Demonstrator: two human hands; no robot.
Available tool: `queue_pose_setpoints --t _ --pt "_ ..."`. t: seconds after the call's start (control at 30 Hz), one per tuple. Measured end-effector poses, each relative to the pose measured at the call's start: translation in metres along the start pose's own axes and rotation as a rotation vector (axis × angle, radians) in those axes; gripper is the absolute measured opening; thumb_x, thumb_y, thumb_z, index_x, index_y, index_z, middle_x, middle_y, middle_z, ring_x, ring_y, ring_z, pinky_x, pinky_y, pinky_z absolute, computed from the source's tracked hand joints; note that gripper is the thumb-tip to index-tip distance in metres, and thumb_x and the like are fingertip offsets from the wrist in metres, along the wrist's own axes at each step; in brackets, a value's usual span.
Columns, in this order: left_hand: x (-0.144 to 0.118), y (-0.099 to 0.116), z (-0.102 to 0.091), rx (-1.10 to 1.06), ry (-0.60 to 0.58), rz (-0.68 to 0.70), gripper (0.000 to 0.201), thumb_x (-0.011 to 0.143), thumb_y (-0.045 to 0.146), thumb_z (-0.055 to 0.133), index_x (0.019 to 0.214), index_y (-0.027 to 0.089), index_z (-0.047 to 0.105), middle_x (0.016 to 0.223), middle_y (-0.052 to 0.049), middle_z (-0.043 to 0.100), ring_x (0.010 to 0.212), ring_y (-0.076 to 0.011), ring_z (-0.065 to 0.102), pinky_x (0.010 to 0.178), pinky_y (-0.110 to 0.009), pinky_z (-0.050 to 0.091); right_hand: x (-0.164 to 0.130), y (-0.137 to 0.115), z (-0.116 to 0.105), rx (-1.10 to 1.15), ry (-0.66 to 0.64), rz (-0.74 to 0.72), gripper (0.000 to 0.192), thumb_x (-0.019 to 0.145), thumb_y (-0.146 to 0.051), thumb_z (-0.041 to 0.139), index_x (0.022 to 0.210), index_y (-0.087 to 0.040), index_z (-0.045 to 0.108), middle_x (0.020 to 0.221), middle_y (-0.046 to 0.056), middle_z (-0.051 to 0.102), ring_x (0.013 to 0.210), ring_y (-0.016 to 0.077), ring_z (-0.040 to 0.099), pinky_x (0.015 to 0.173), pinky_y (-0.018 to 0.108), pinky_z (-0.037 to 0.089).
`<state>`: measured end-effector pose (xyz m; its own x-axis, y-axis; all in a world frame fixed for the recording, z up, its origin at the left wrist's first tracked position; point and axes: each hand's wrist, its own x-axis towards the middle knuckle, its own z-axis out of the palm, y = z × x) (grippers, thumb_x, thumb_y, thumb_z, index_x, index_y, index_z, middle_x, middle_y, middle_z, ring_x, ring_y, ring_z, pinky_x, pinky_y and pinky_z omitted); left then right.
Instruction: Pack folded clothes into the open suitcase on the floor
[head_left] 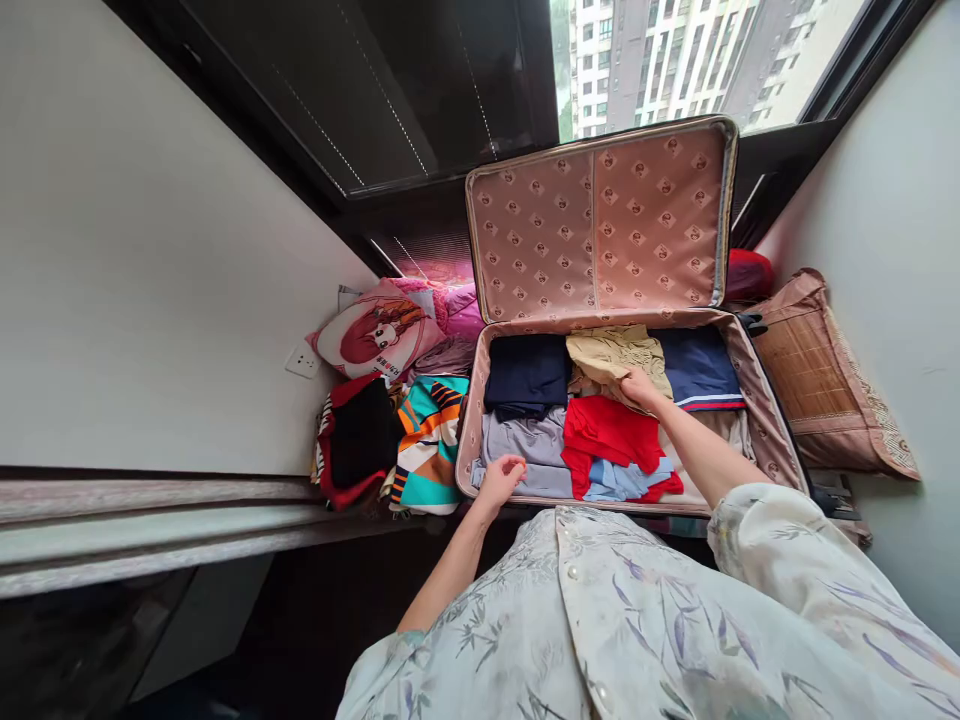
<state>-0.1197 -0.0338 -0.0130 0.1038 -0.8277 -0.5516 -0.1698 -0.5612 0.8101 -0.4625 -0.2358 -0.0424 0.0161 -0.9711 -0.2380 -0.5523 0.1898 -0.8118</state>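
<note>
An open suitcase (471,420) with a pink patterned lining lies in front of me, filled with folded clothes. My right hand (639,388) pinches the near edge of a crumpled khaki garment (616,352) at the back middle. Over the grey garment (529,440) at the front left hovers my left hand (502,480), its fingers loosely bent and holding nothing. Dark navy clothing (527,370) fills the back left, and blue shorts (697,365) with a red and white stripe lie back right. A red garment (611,430) sits front middle, partly under a light blue piece (626,480).
The suitcase lid (600,225) leans back against the window frame. To the left are a printed cushion (390,335), a black and red cloth (364,440) and a multicoloured patterned cloth (431,440). A brown woven pillow (817,375) rests at the right wall.
</note>
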Motion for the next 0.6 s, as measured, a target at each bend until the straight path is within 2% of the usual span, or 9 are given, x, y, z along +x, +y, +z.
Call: queue_pose_setpoints --t 0.17,0.3,0.47,0.6 --pt "-0.008 0.013 0.0 -0.208 0.094 -0.08 0.03 0.076 0.034 0.083 0.093 0.014 0.07 0.086 -0.01 0.077 0.071 -0.0155 0.073 0.062 -0.022 0.051 0.006 0.005 -0.03 0.421 0.136 0.076 0.016 0.082 -0.032 0.062 0.087 -0.019 0.07 0.075 0.004 0.075 0.074 0.0197 0.071 0.07 0.033 0.059" --pt "-0.012 0.019 -0.004 -0.36 0.114 -0.154 0.027 0.08 0.033 0.082 0.095 0.014 0.069 0.087 -0.01 0.077 0.071 -0.0148 0.074 0.063 -0.021 0.051 0.002 0.012 -0.049 0.665 0.217 0.121 0.013 0.077 -0.032 0.068 0.073 -0.02 0.064 0.064 0.003 0.07 0.072 0.0208 0.07 0.069 0.034 0.059" --pt "-0.006 0.024 -0.012 -0.493 0.123 -0.229 0.017 0.087 0.027 0.076 0.096 0.014 0.068 0.085 -0.009 0.076 0.072 -0.0149 0.074 0.066 -0.023 0.053 -0.004 0.014 -0.063 0.903 0.284 0.162 0.019 0.065 -0.035 0.073 0.074 -0.021 0.064 0.064 0.001 0.068 0.082 0.0257 0.072 0.077 0.042 0.062" --pt "0.018 0.035 -0.018 -0.509 0.135 -0.269 0.013 0.09 0.024 0.072 0.093 0.013 0.065 0.079 -0.008 0.073 0.068 -0.0139 0.071 0.064 -0.023 0.052 -0.013 -0.011 -0.068 1.047 0.415 0.125 0.034 0.052 -0.033 0.079 0.081 -0.02 0.067 0.071 0.0 0.07 0.081 0.0254 0.072 0.077 0.042 0.062"
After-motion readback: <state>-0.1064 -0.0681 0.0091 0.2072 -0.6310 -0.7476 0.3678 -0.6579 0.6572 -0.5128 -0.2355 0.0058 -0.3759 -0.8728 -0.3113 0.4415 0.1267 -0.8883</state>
